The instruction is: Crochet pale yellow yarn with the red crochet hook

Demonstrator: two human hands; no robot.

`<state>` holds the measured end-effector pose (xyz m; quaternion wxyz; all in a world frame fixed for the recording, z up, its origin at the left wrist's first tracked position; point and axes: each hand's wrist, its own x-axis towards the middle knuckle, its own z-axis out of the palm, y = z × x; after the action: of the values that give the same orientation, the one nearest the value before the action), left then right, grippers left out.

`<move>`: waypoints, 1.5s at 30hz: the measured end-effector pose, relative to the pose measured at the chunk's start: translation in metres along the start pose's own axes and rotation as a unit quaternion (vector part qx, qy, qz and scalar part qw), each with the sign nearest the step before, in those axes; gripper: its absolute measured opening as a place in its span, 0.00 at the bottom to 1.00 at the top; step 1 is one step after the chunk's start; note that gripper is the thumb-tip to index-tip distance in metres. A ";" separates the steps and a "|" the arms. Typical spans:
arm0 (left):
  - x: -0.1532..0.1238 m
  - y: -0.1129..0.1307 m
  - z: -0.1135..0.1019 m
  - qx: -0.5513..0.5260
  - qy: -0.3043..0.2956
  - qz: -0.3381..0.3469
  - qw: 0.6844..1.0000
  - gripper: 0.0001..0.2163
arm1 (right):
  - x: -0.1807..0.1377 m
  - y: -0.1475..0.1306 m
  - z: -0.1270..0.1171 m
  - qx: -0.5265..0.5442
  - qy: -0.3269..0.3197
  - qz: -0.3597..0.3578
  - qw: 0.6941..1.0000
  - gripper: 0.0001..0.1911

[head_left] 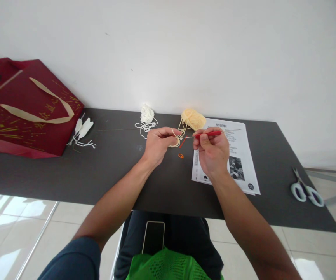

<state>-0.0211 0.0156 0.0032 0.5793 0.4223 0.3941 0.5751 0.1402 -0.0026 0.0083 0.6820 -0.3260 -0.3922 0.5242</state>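
Note:
My left hand [159, 144] is closed in a pinch on a small piece of pale yellow crochet work [176, 140], with the yarn looped over its fingers. The strand runs back to a pale yellow yarn ball [193, 118] on the dark table [68, 171]. My right hand [213, 149] is closed round a red-handled crochet hook [211, 133], its tip pointing left into the work. Both hands hover just above the table. A small orange stitch marker [181, 156] lies on the table below them, and a red one hangs at the work.
A printed instruction sheet [237, 159] lies under my right hand. White yarn [147, 115] sits near the wall. Small white knitted pieces [83, 130] lie beside a red gift bag [25, 107] at left. Scissors [306, 190] rest at the right edge. A phone [154, 237] lies on my lap.

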 end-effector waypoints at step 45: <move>-0.005 -0.003 0.011 -0.032 0.023 -0.001 0.999 0.14 | -0.008 0.021 0.008 0.081 0.050 0.105 0.990 0.13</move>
<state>-0.0097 0.0101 0.0035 0.5838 0.3899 0.3892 0.5964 0.1224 -0.0054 -0.0074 0.6662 -0.3346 -0.2775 0.6060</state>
